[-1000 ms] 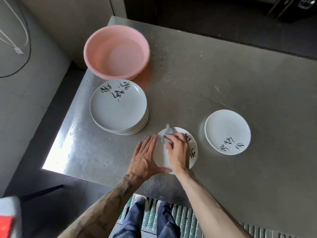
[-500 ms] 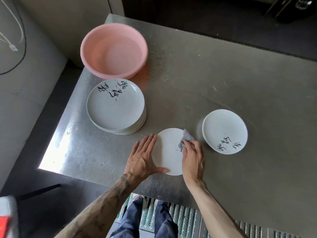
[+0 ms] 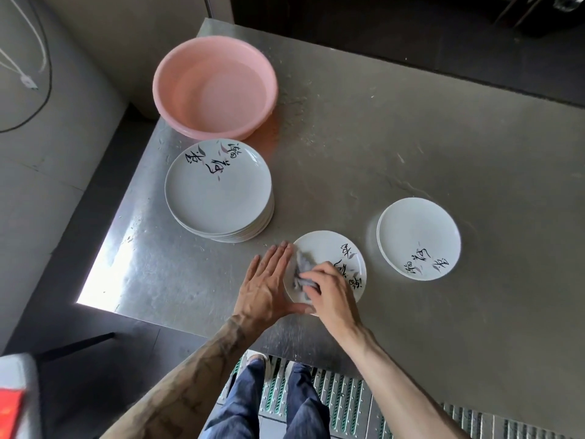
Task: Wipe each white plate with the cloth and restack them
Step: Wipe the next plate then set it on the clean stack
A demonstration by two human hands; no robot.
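A white plate (image 3: 329, 248) with black brush lettering lies flat near the table's front edge. My right hand (image 3: 330, 291) grips a crumpled grey cloth (image 3: 302, 267) and presses it on the plate's left half. My left hand (image 3: 266, 285) lies flat with straight fingers against the plate's left rim, its thumb along the near rim. A tall stack of several matching plates (image 3: 218, 191) stands to the left and behind. A low stack of plates (image 3: 418, 237) sits to the right.
A pink plastic basin (image 3: 215, 87) stands at the back left corner of the steel table (image 3: 395, 137), just behind the tall stack. The table's left and front edges run close to my hands. A green-slotted floor mat (image 3: 345, 403) lies below.
My right hand swept the cloth from the plate's right edge back to its left half, uncovering the lettering. My left hand stayed at the left rim.
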